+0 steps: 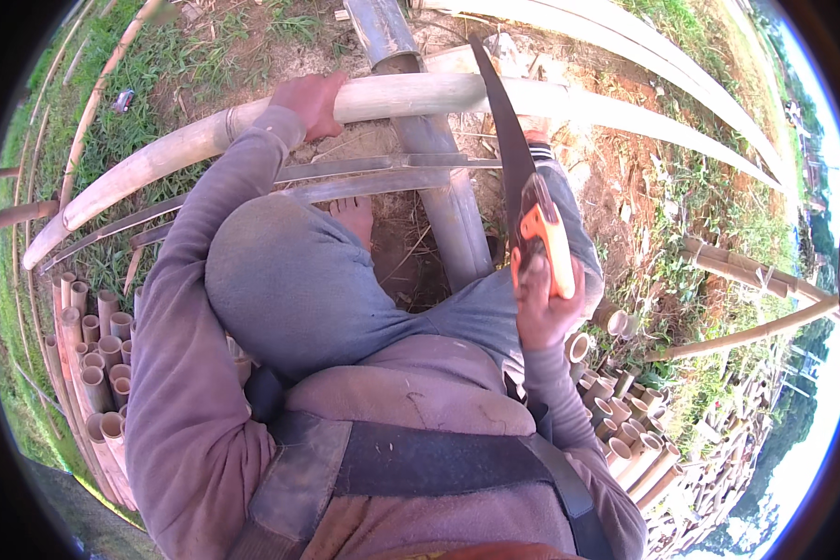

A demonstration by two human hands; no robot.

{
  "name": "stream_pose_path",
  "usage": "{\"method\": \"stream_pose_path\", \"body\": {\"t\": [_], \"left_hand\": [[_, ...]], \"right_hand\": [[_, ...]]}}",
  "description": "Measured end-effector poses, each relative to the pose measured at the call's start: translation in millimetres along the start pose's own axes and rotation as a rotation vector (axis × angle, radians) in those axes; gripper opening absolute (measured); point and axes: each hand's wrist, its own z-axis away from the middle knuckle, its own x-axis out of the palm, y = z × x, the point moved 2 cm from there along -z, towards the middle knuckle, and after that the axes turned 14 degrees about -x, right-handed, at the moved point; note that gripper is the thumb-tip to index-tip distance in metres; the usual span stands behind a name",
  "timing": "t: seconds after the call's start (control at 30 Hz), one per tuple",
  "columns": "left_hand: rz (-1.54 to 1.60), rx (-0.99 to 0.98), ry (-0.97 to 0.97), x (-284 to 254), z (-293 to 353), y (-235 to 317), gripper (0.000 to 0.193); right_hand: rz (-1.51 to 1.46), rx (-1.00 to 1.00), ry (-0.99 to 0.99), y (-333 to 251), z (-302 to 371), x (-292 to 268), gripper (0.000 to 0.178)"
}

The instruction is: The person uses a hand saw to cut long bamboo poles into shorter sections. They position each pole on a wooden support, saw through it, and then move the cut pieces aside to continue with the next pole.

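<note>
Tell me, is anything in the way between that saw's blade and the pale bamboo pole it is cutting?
Nothing visible: the saw, gripped by the right hand, lies directly across the bamboo pole; the left hand holds the pole well aside.

Purple long sleeves (173, 364), grey trousers (299, 280), bare foot (355, 217)

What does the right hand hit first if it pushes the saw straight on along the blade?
Likely the pale bamboo pole: the right hand points the handsaw up at it, blade tip already at the pole. Depth is unclear.
</note>
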Motion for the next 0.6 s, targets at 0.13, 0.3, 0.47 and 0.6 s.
{"method": "stream_pose_path", "body": {"t": [0.13,0.3,0.47,0.6], "left_hand": [[0.017,0.021,0.122,-0.3,7.9,7.8,0.069],[0.117,-0.008,0.085,9.5,-4.0,11.0,0.075],[0.083,-0.046,0.094,-6.5,8.0,12.2,0.077],[0.062,-0.036,0.041,-13.9,13.7,21.9,0.077]], "right_hand": [[0.033,-0.072,0.022,-6.1,14.0,-13.0,0.022],[0.271,-0.268,0.021,29.8,-111.0,57.1,0.027],[0.307,-0.226,-0.047,0.1,-44.1,8.8,0.028],[0.27,-0.089,-0.085,-13.8,26.5,-46.6,0.028]]}}
